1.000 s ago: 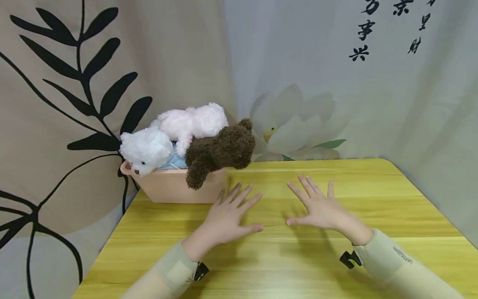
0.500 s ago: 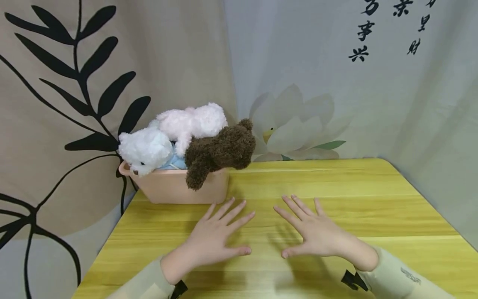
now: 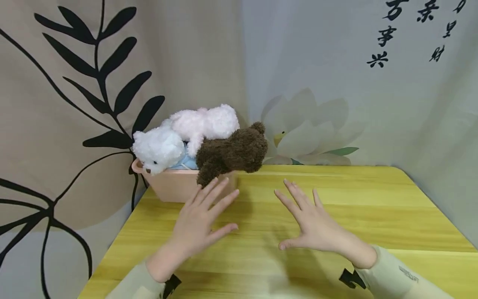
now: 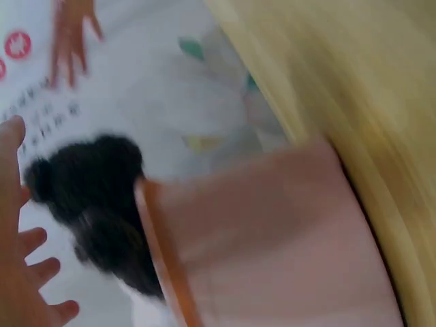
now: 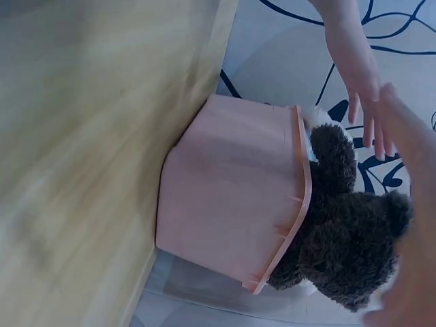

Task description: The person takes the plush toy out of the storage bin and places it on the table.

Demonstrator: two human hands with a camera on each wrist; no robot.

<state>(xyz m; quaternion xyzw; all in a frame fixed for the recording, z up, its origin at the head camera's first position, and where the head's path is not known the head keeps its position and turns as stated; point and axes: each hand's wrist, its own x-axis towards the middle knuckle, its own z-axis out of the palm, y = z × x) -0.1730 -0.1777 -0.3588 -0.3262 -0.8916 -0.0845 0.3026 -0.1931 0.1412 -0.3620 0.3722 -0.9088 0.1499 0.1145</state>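
Note:
A pink plastic bin point(image 3: 173, 187) stands at the back left of the table, heaped with plush toys. A white teddy bear point(image 3: 158, 147) leans over its left rim, a pale pink plush toy point(image 3: 209, 122) lies on top, and a brown teddy bear point(image 3: 237, 149) hangs over the right end. My left hand point(image 3: 198, 220) is spread in front of the bin, its fingertips overlapping the brown bear's lower part in the head view. To the right, my right hand point(image 3: 313, 224) hovers over the table with fingers spread. Neither hand holds anything.
The wooden table point(image 3: 336, 195) reaches back to a curtain point(image 3: 321, 62) printed with leaves, a flower and writing. Light blue cloth point(image 3: 184, 162) shows among the toys in the bin.
Both hands first drew back toward me. Since then the left hand has moved forward and toward the bin, while the right has shifted slightly. The head view has turned a little left.

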